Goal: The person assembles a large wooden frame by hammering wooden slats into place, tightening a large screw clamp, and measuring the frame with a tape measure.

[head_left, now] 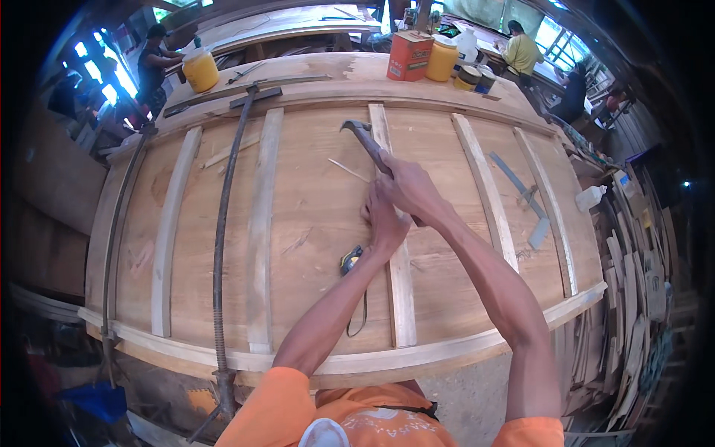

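My right hand (411,186) is wrapped round the handle of a claw hammer (365,136), whose head points up and to the left over the panel. Just below it, my left hand (387,225) rests by the middle wooden slat (401,290) with its fingers drawn together. Part of those fingers lies behind the right hand, and whatever they pinch cannot be made out. Both hands are over a broad wooden panel (320,223) with several pale slats across it. A tape measure (350,258) with a dark strap lies left of my left wrist. A thin wood strip (348,170) lies nearby.
A long bar clamp (220,246) spans the panel on the left, with another clamp (113,246) at its edge. A metal square (520,190) lies right. A red can (409,56) and yellow containers (200,71) stand behind. Several people work farther back; wood offcuts (625,298) are stacked right.
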Demonstrator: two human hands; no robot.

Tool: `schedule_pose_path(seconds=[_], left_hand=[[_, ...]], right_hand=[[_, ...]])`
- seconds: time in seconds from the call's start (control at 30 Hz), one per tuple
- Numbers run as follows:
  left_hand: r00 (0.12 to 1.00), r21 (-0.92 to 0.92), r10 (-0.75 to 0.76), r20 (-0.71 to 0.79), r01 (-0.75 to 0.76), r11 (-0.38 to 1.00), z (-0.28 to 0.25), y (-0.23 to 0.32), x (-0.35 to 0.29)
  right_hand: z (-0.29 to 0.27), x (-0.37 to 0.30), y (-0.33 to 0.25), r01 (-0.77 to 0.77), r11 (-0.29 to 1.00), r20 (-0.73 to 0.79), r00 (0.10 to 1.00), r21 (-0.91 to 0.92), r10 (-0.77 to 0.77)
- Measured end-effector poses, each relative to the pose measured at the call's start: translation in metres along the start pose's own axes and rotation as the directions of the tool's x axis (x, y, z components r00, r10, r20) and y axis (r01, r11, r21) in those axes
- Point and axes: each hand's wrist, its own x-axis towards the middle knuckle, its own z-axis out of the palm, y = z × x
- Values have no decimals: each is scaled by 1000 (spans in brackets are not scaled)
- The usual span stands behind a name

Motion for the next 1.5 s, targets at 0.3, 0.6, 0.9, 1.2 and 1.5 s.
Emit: schedule_pose_path(seconds=[0.3,0.6,0.9,1.2,1.5], left_hand=[[984,19,-145,104,144,989,-11,2,-4],[996,46,-92,17,92,995,-7,7,-3],[997,52,-79,12,78,996,3,0,0],[998,-8,0,60,1,1000,-4,-6,-3],[996,78,77,-42,-73,994,17,-13,-10]], right_hand=[[-29,-100,34,-235,699,68,964,675,258],[-25,-184,120,-374,579,127,898,725,421],[-40,-162,146,-543,651,211,828,530,519],[-26,-127,178,-387,922,-7,922,1,387],[-14,-106,233,-267,955,-97,955,127,280]])
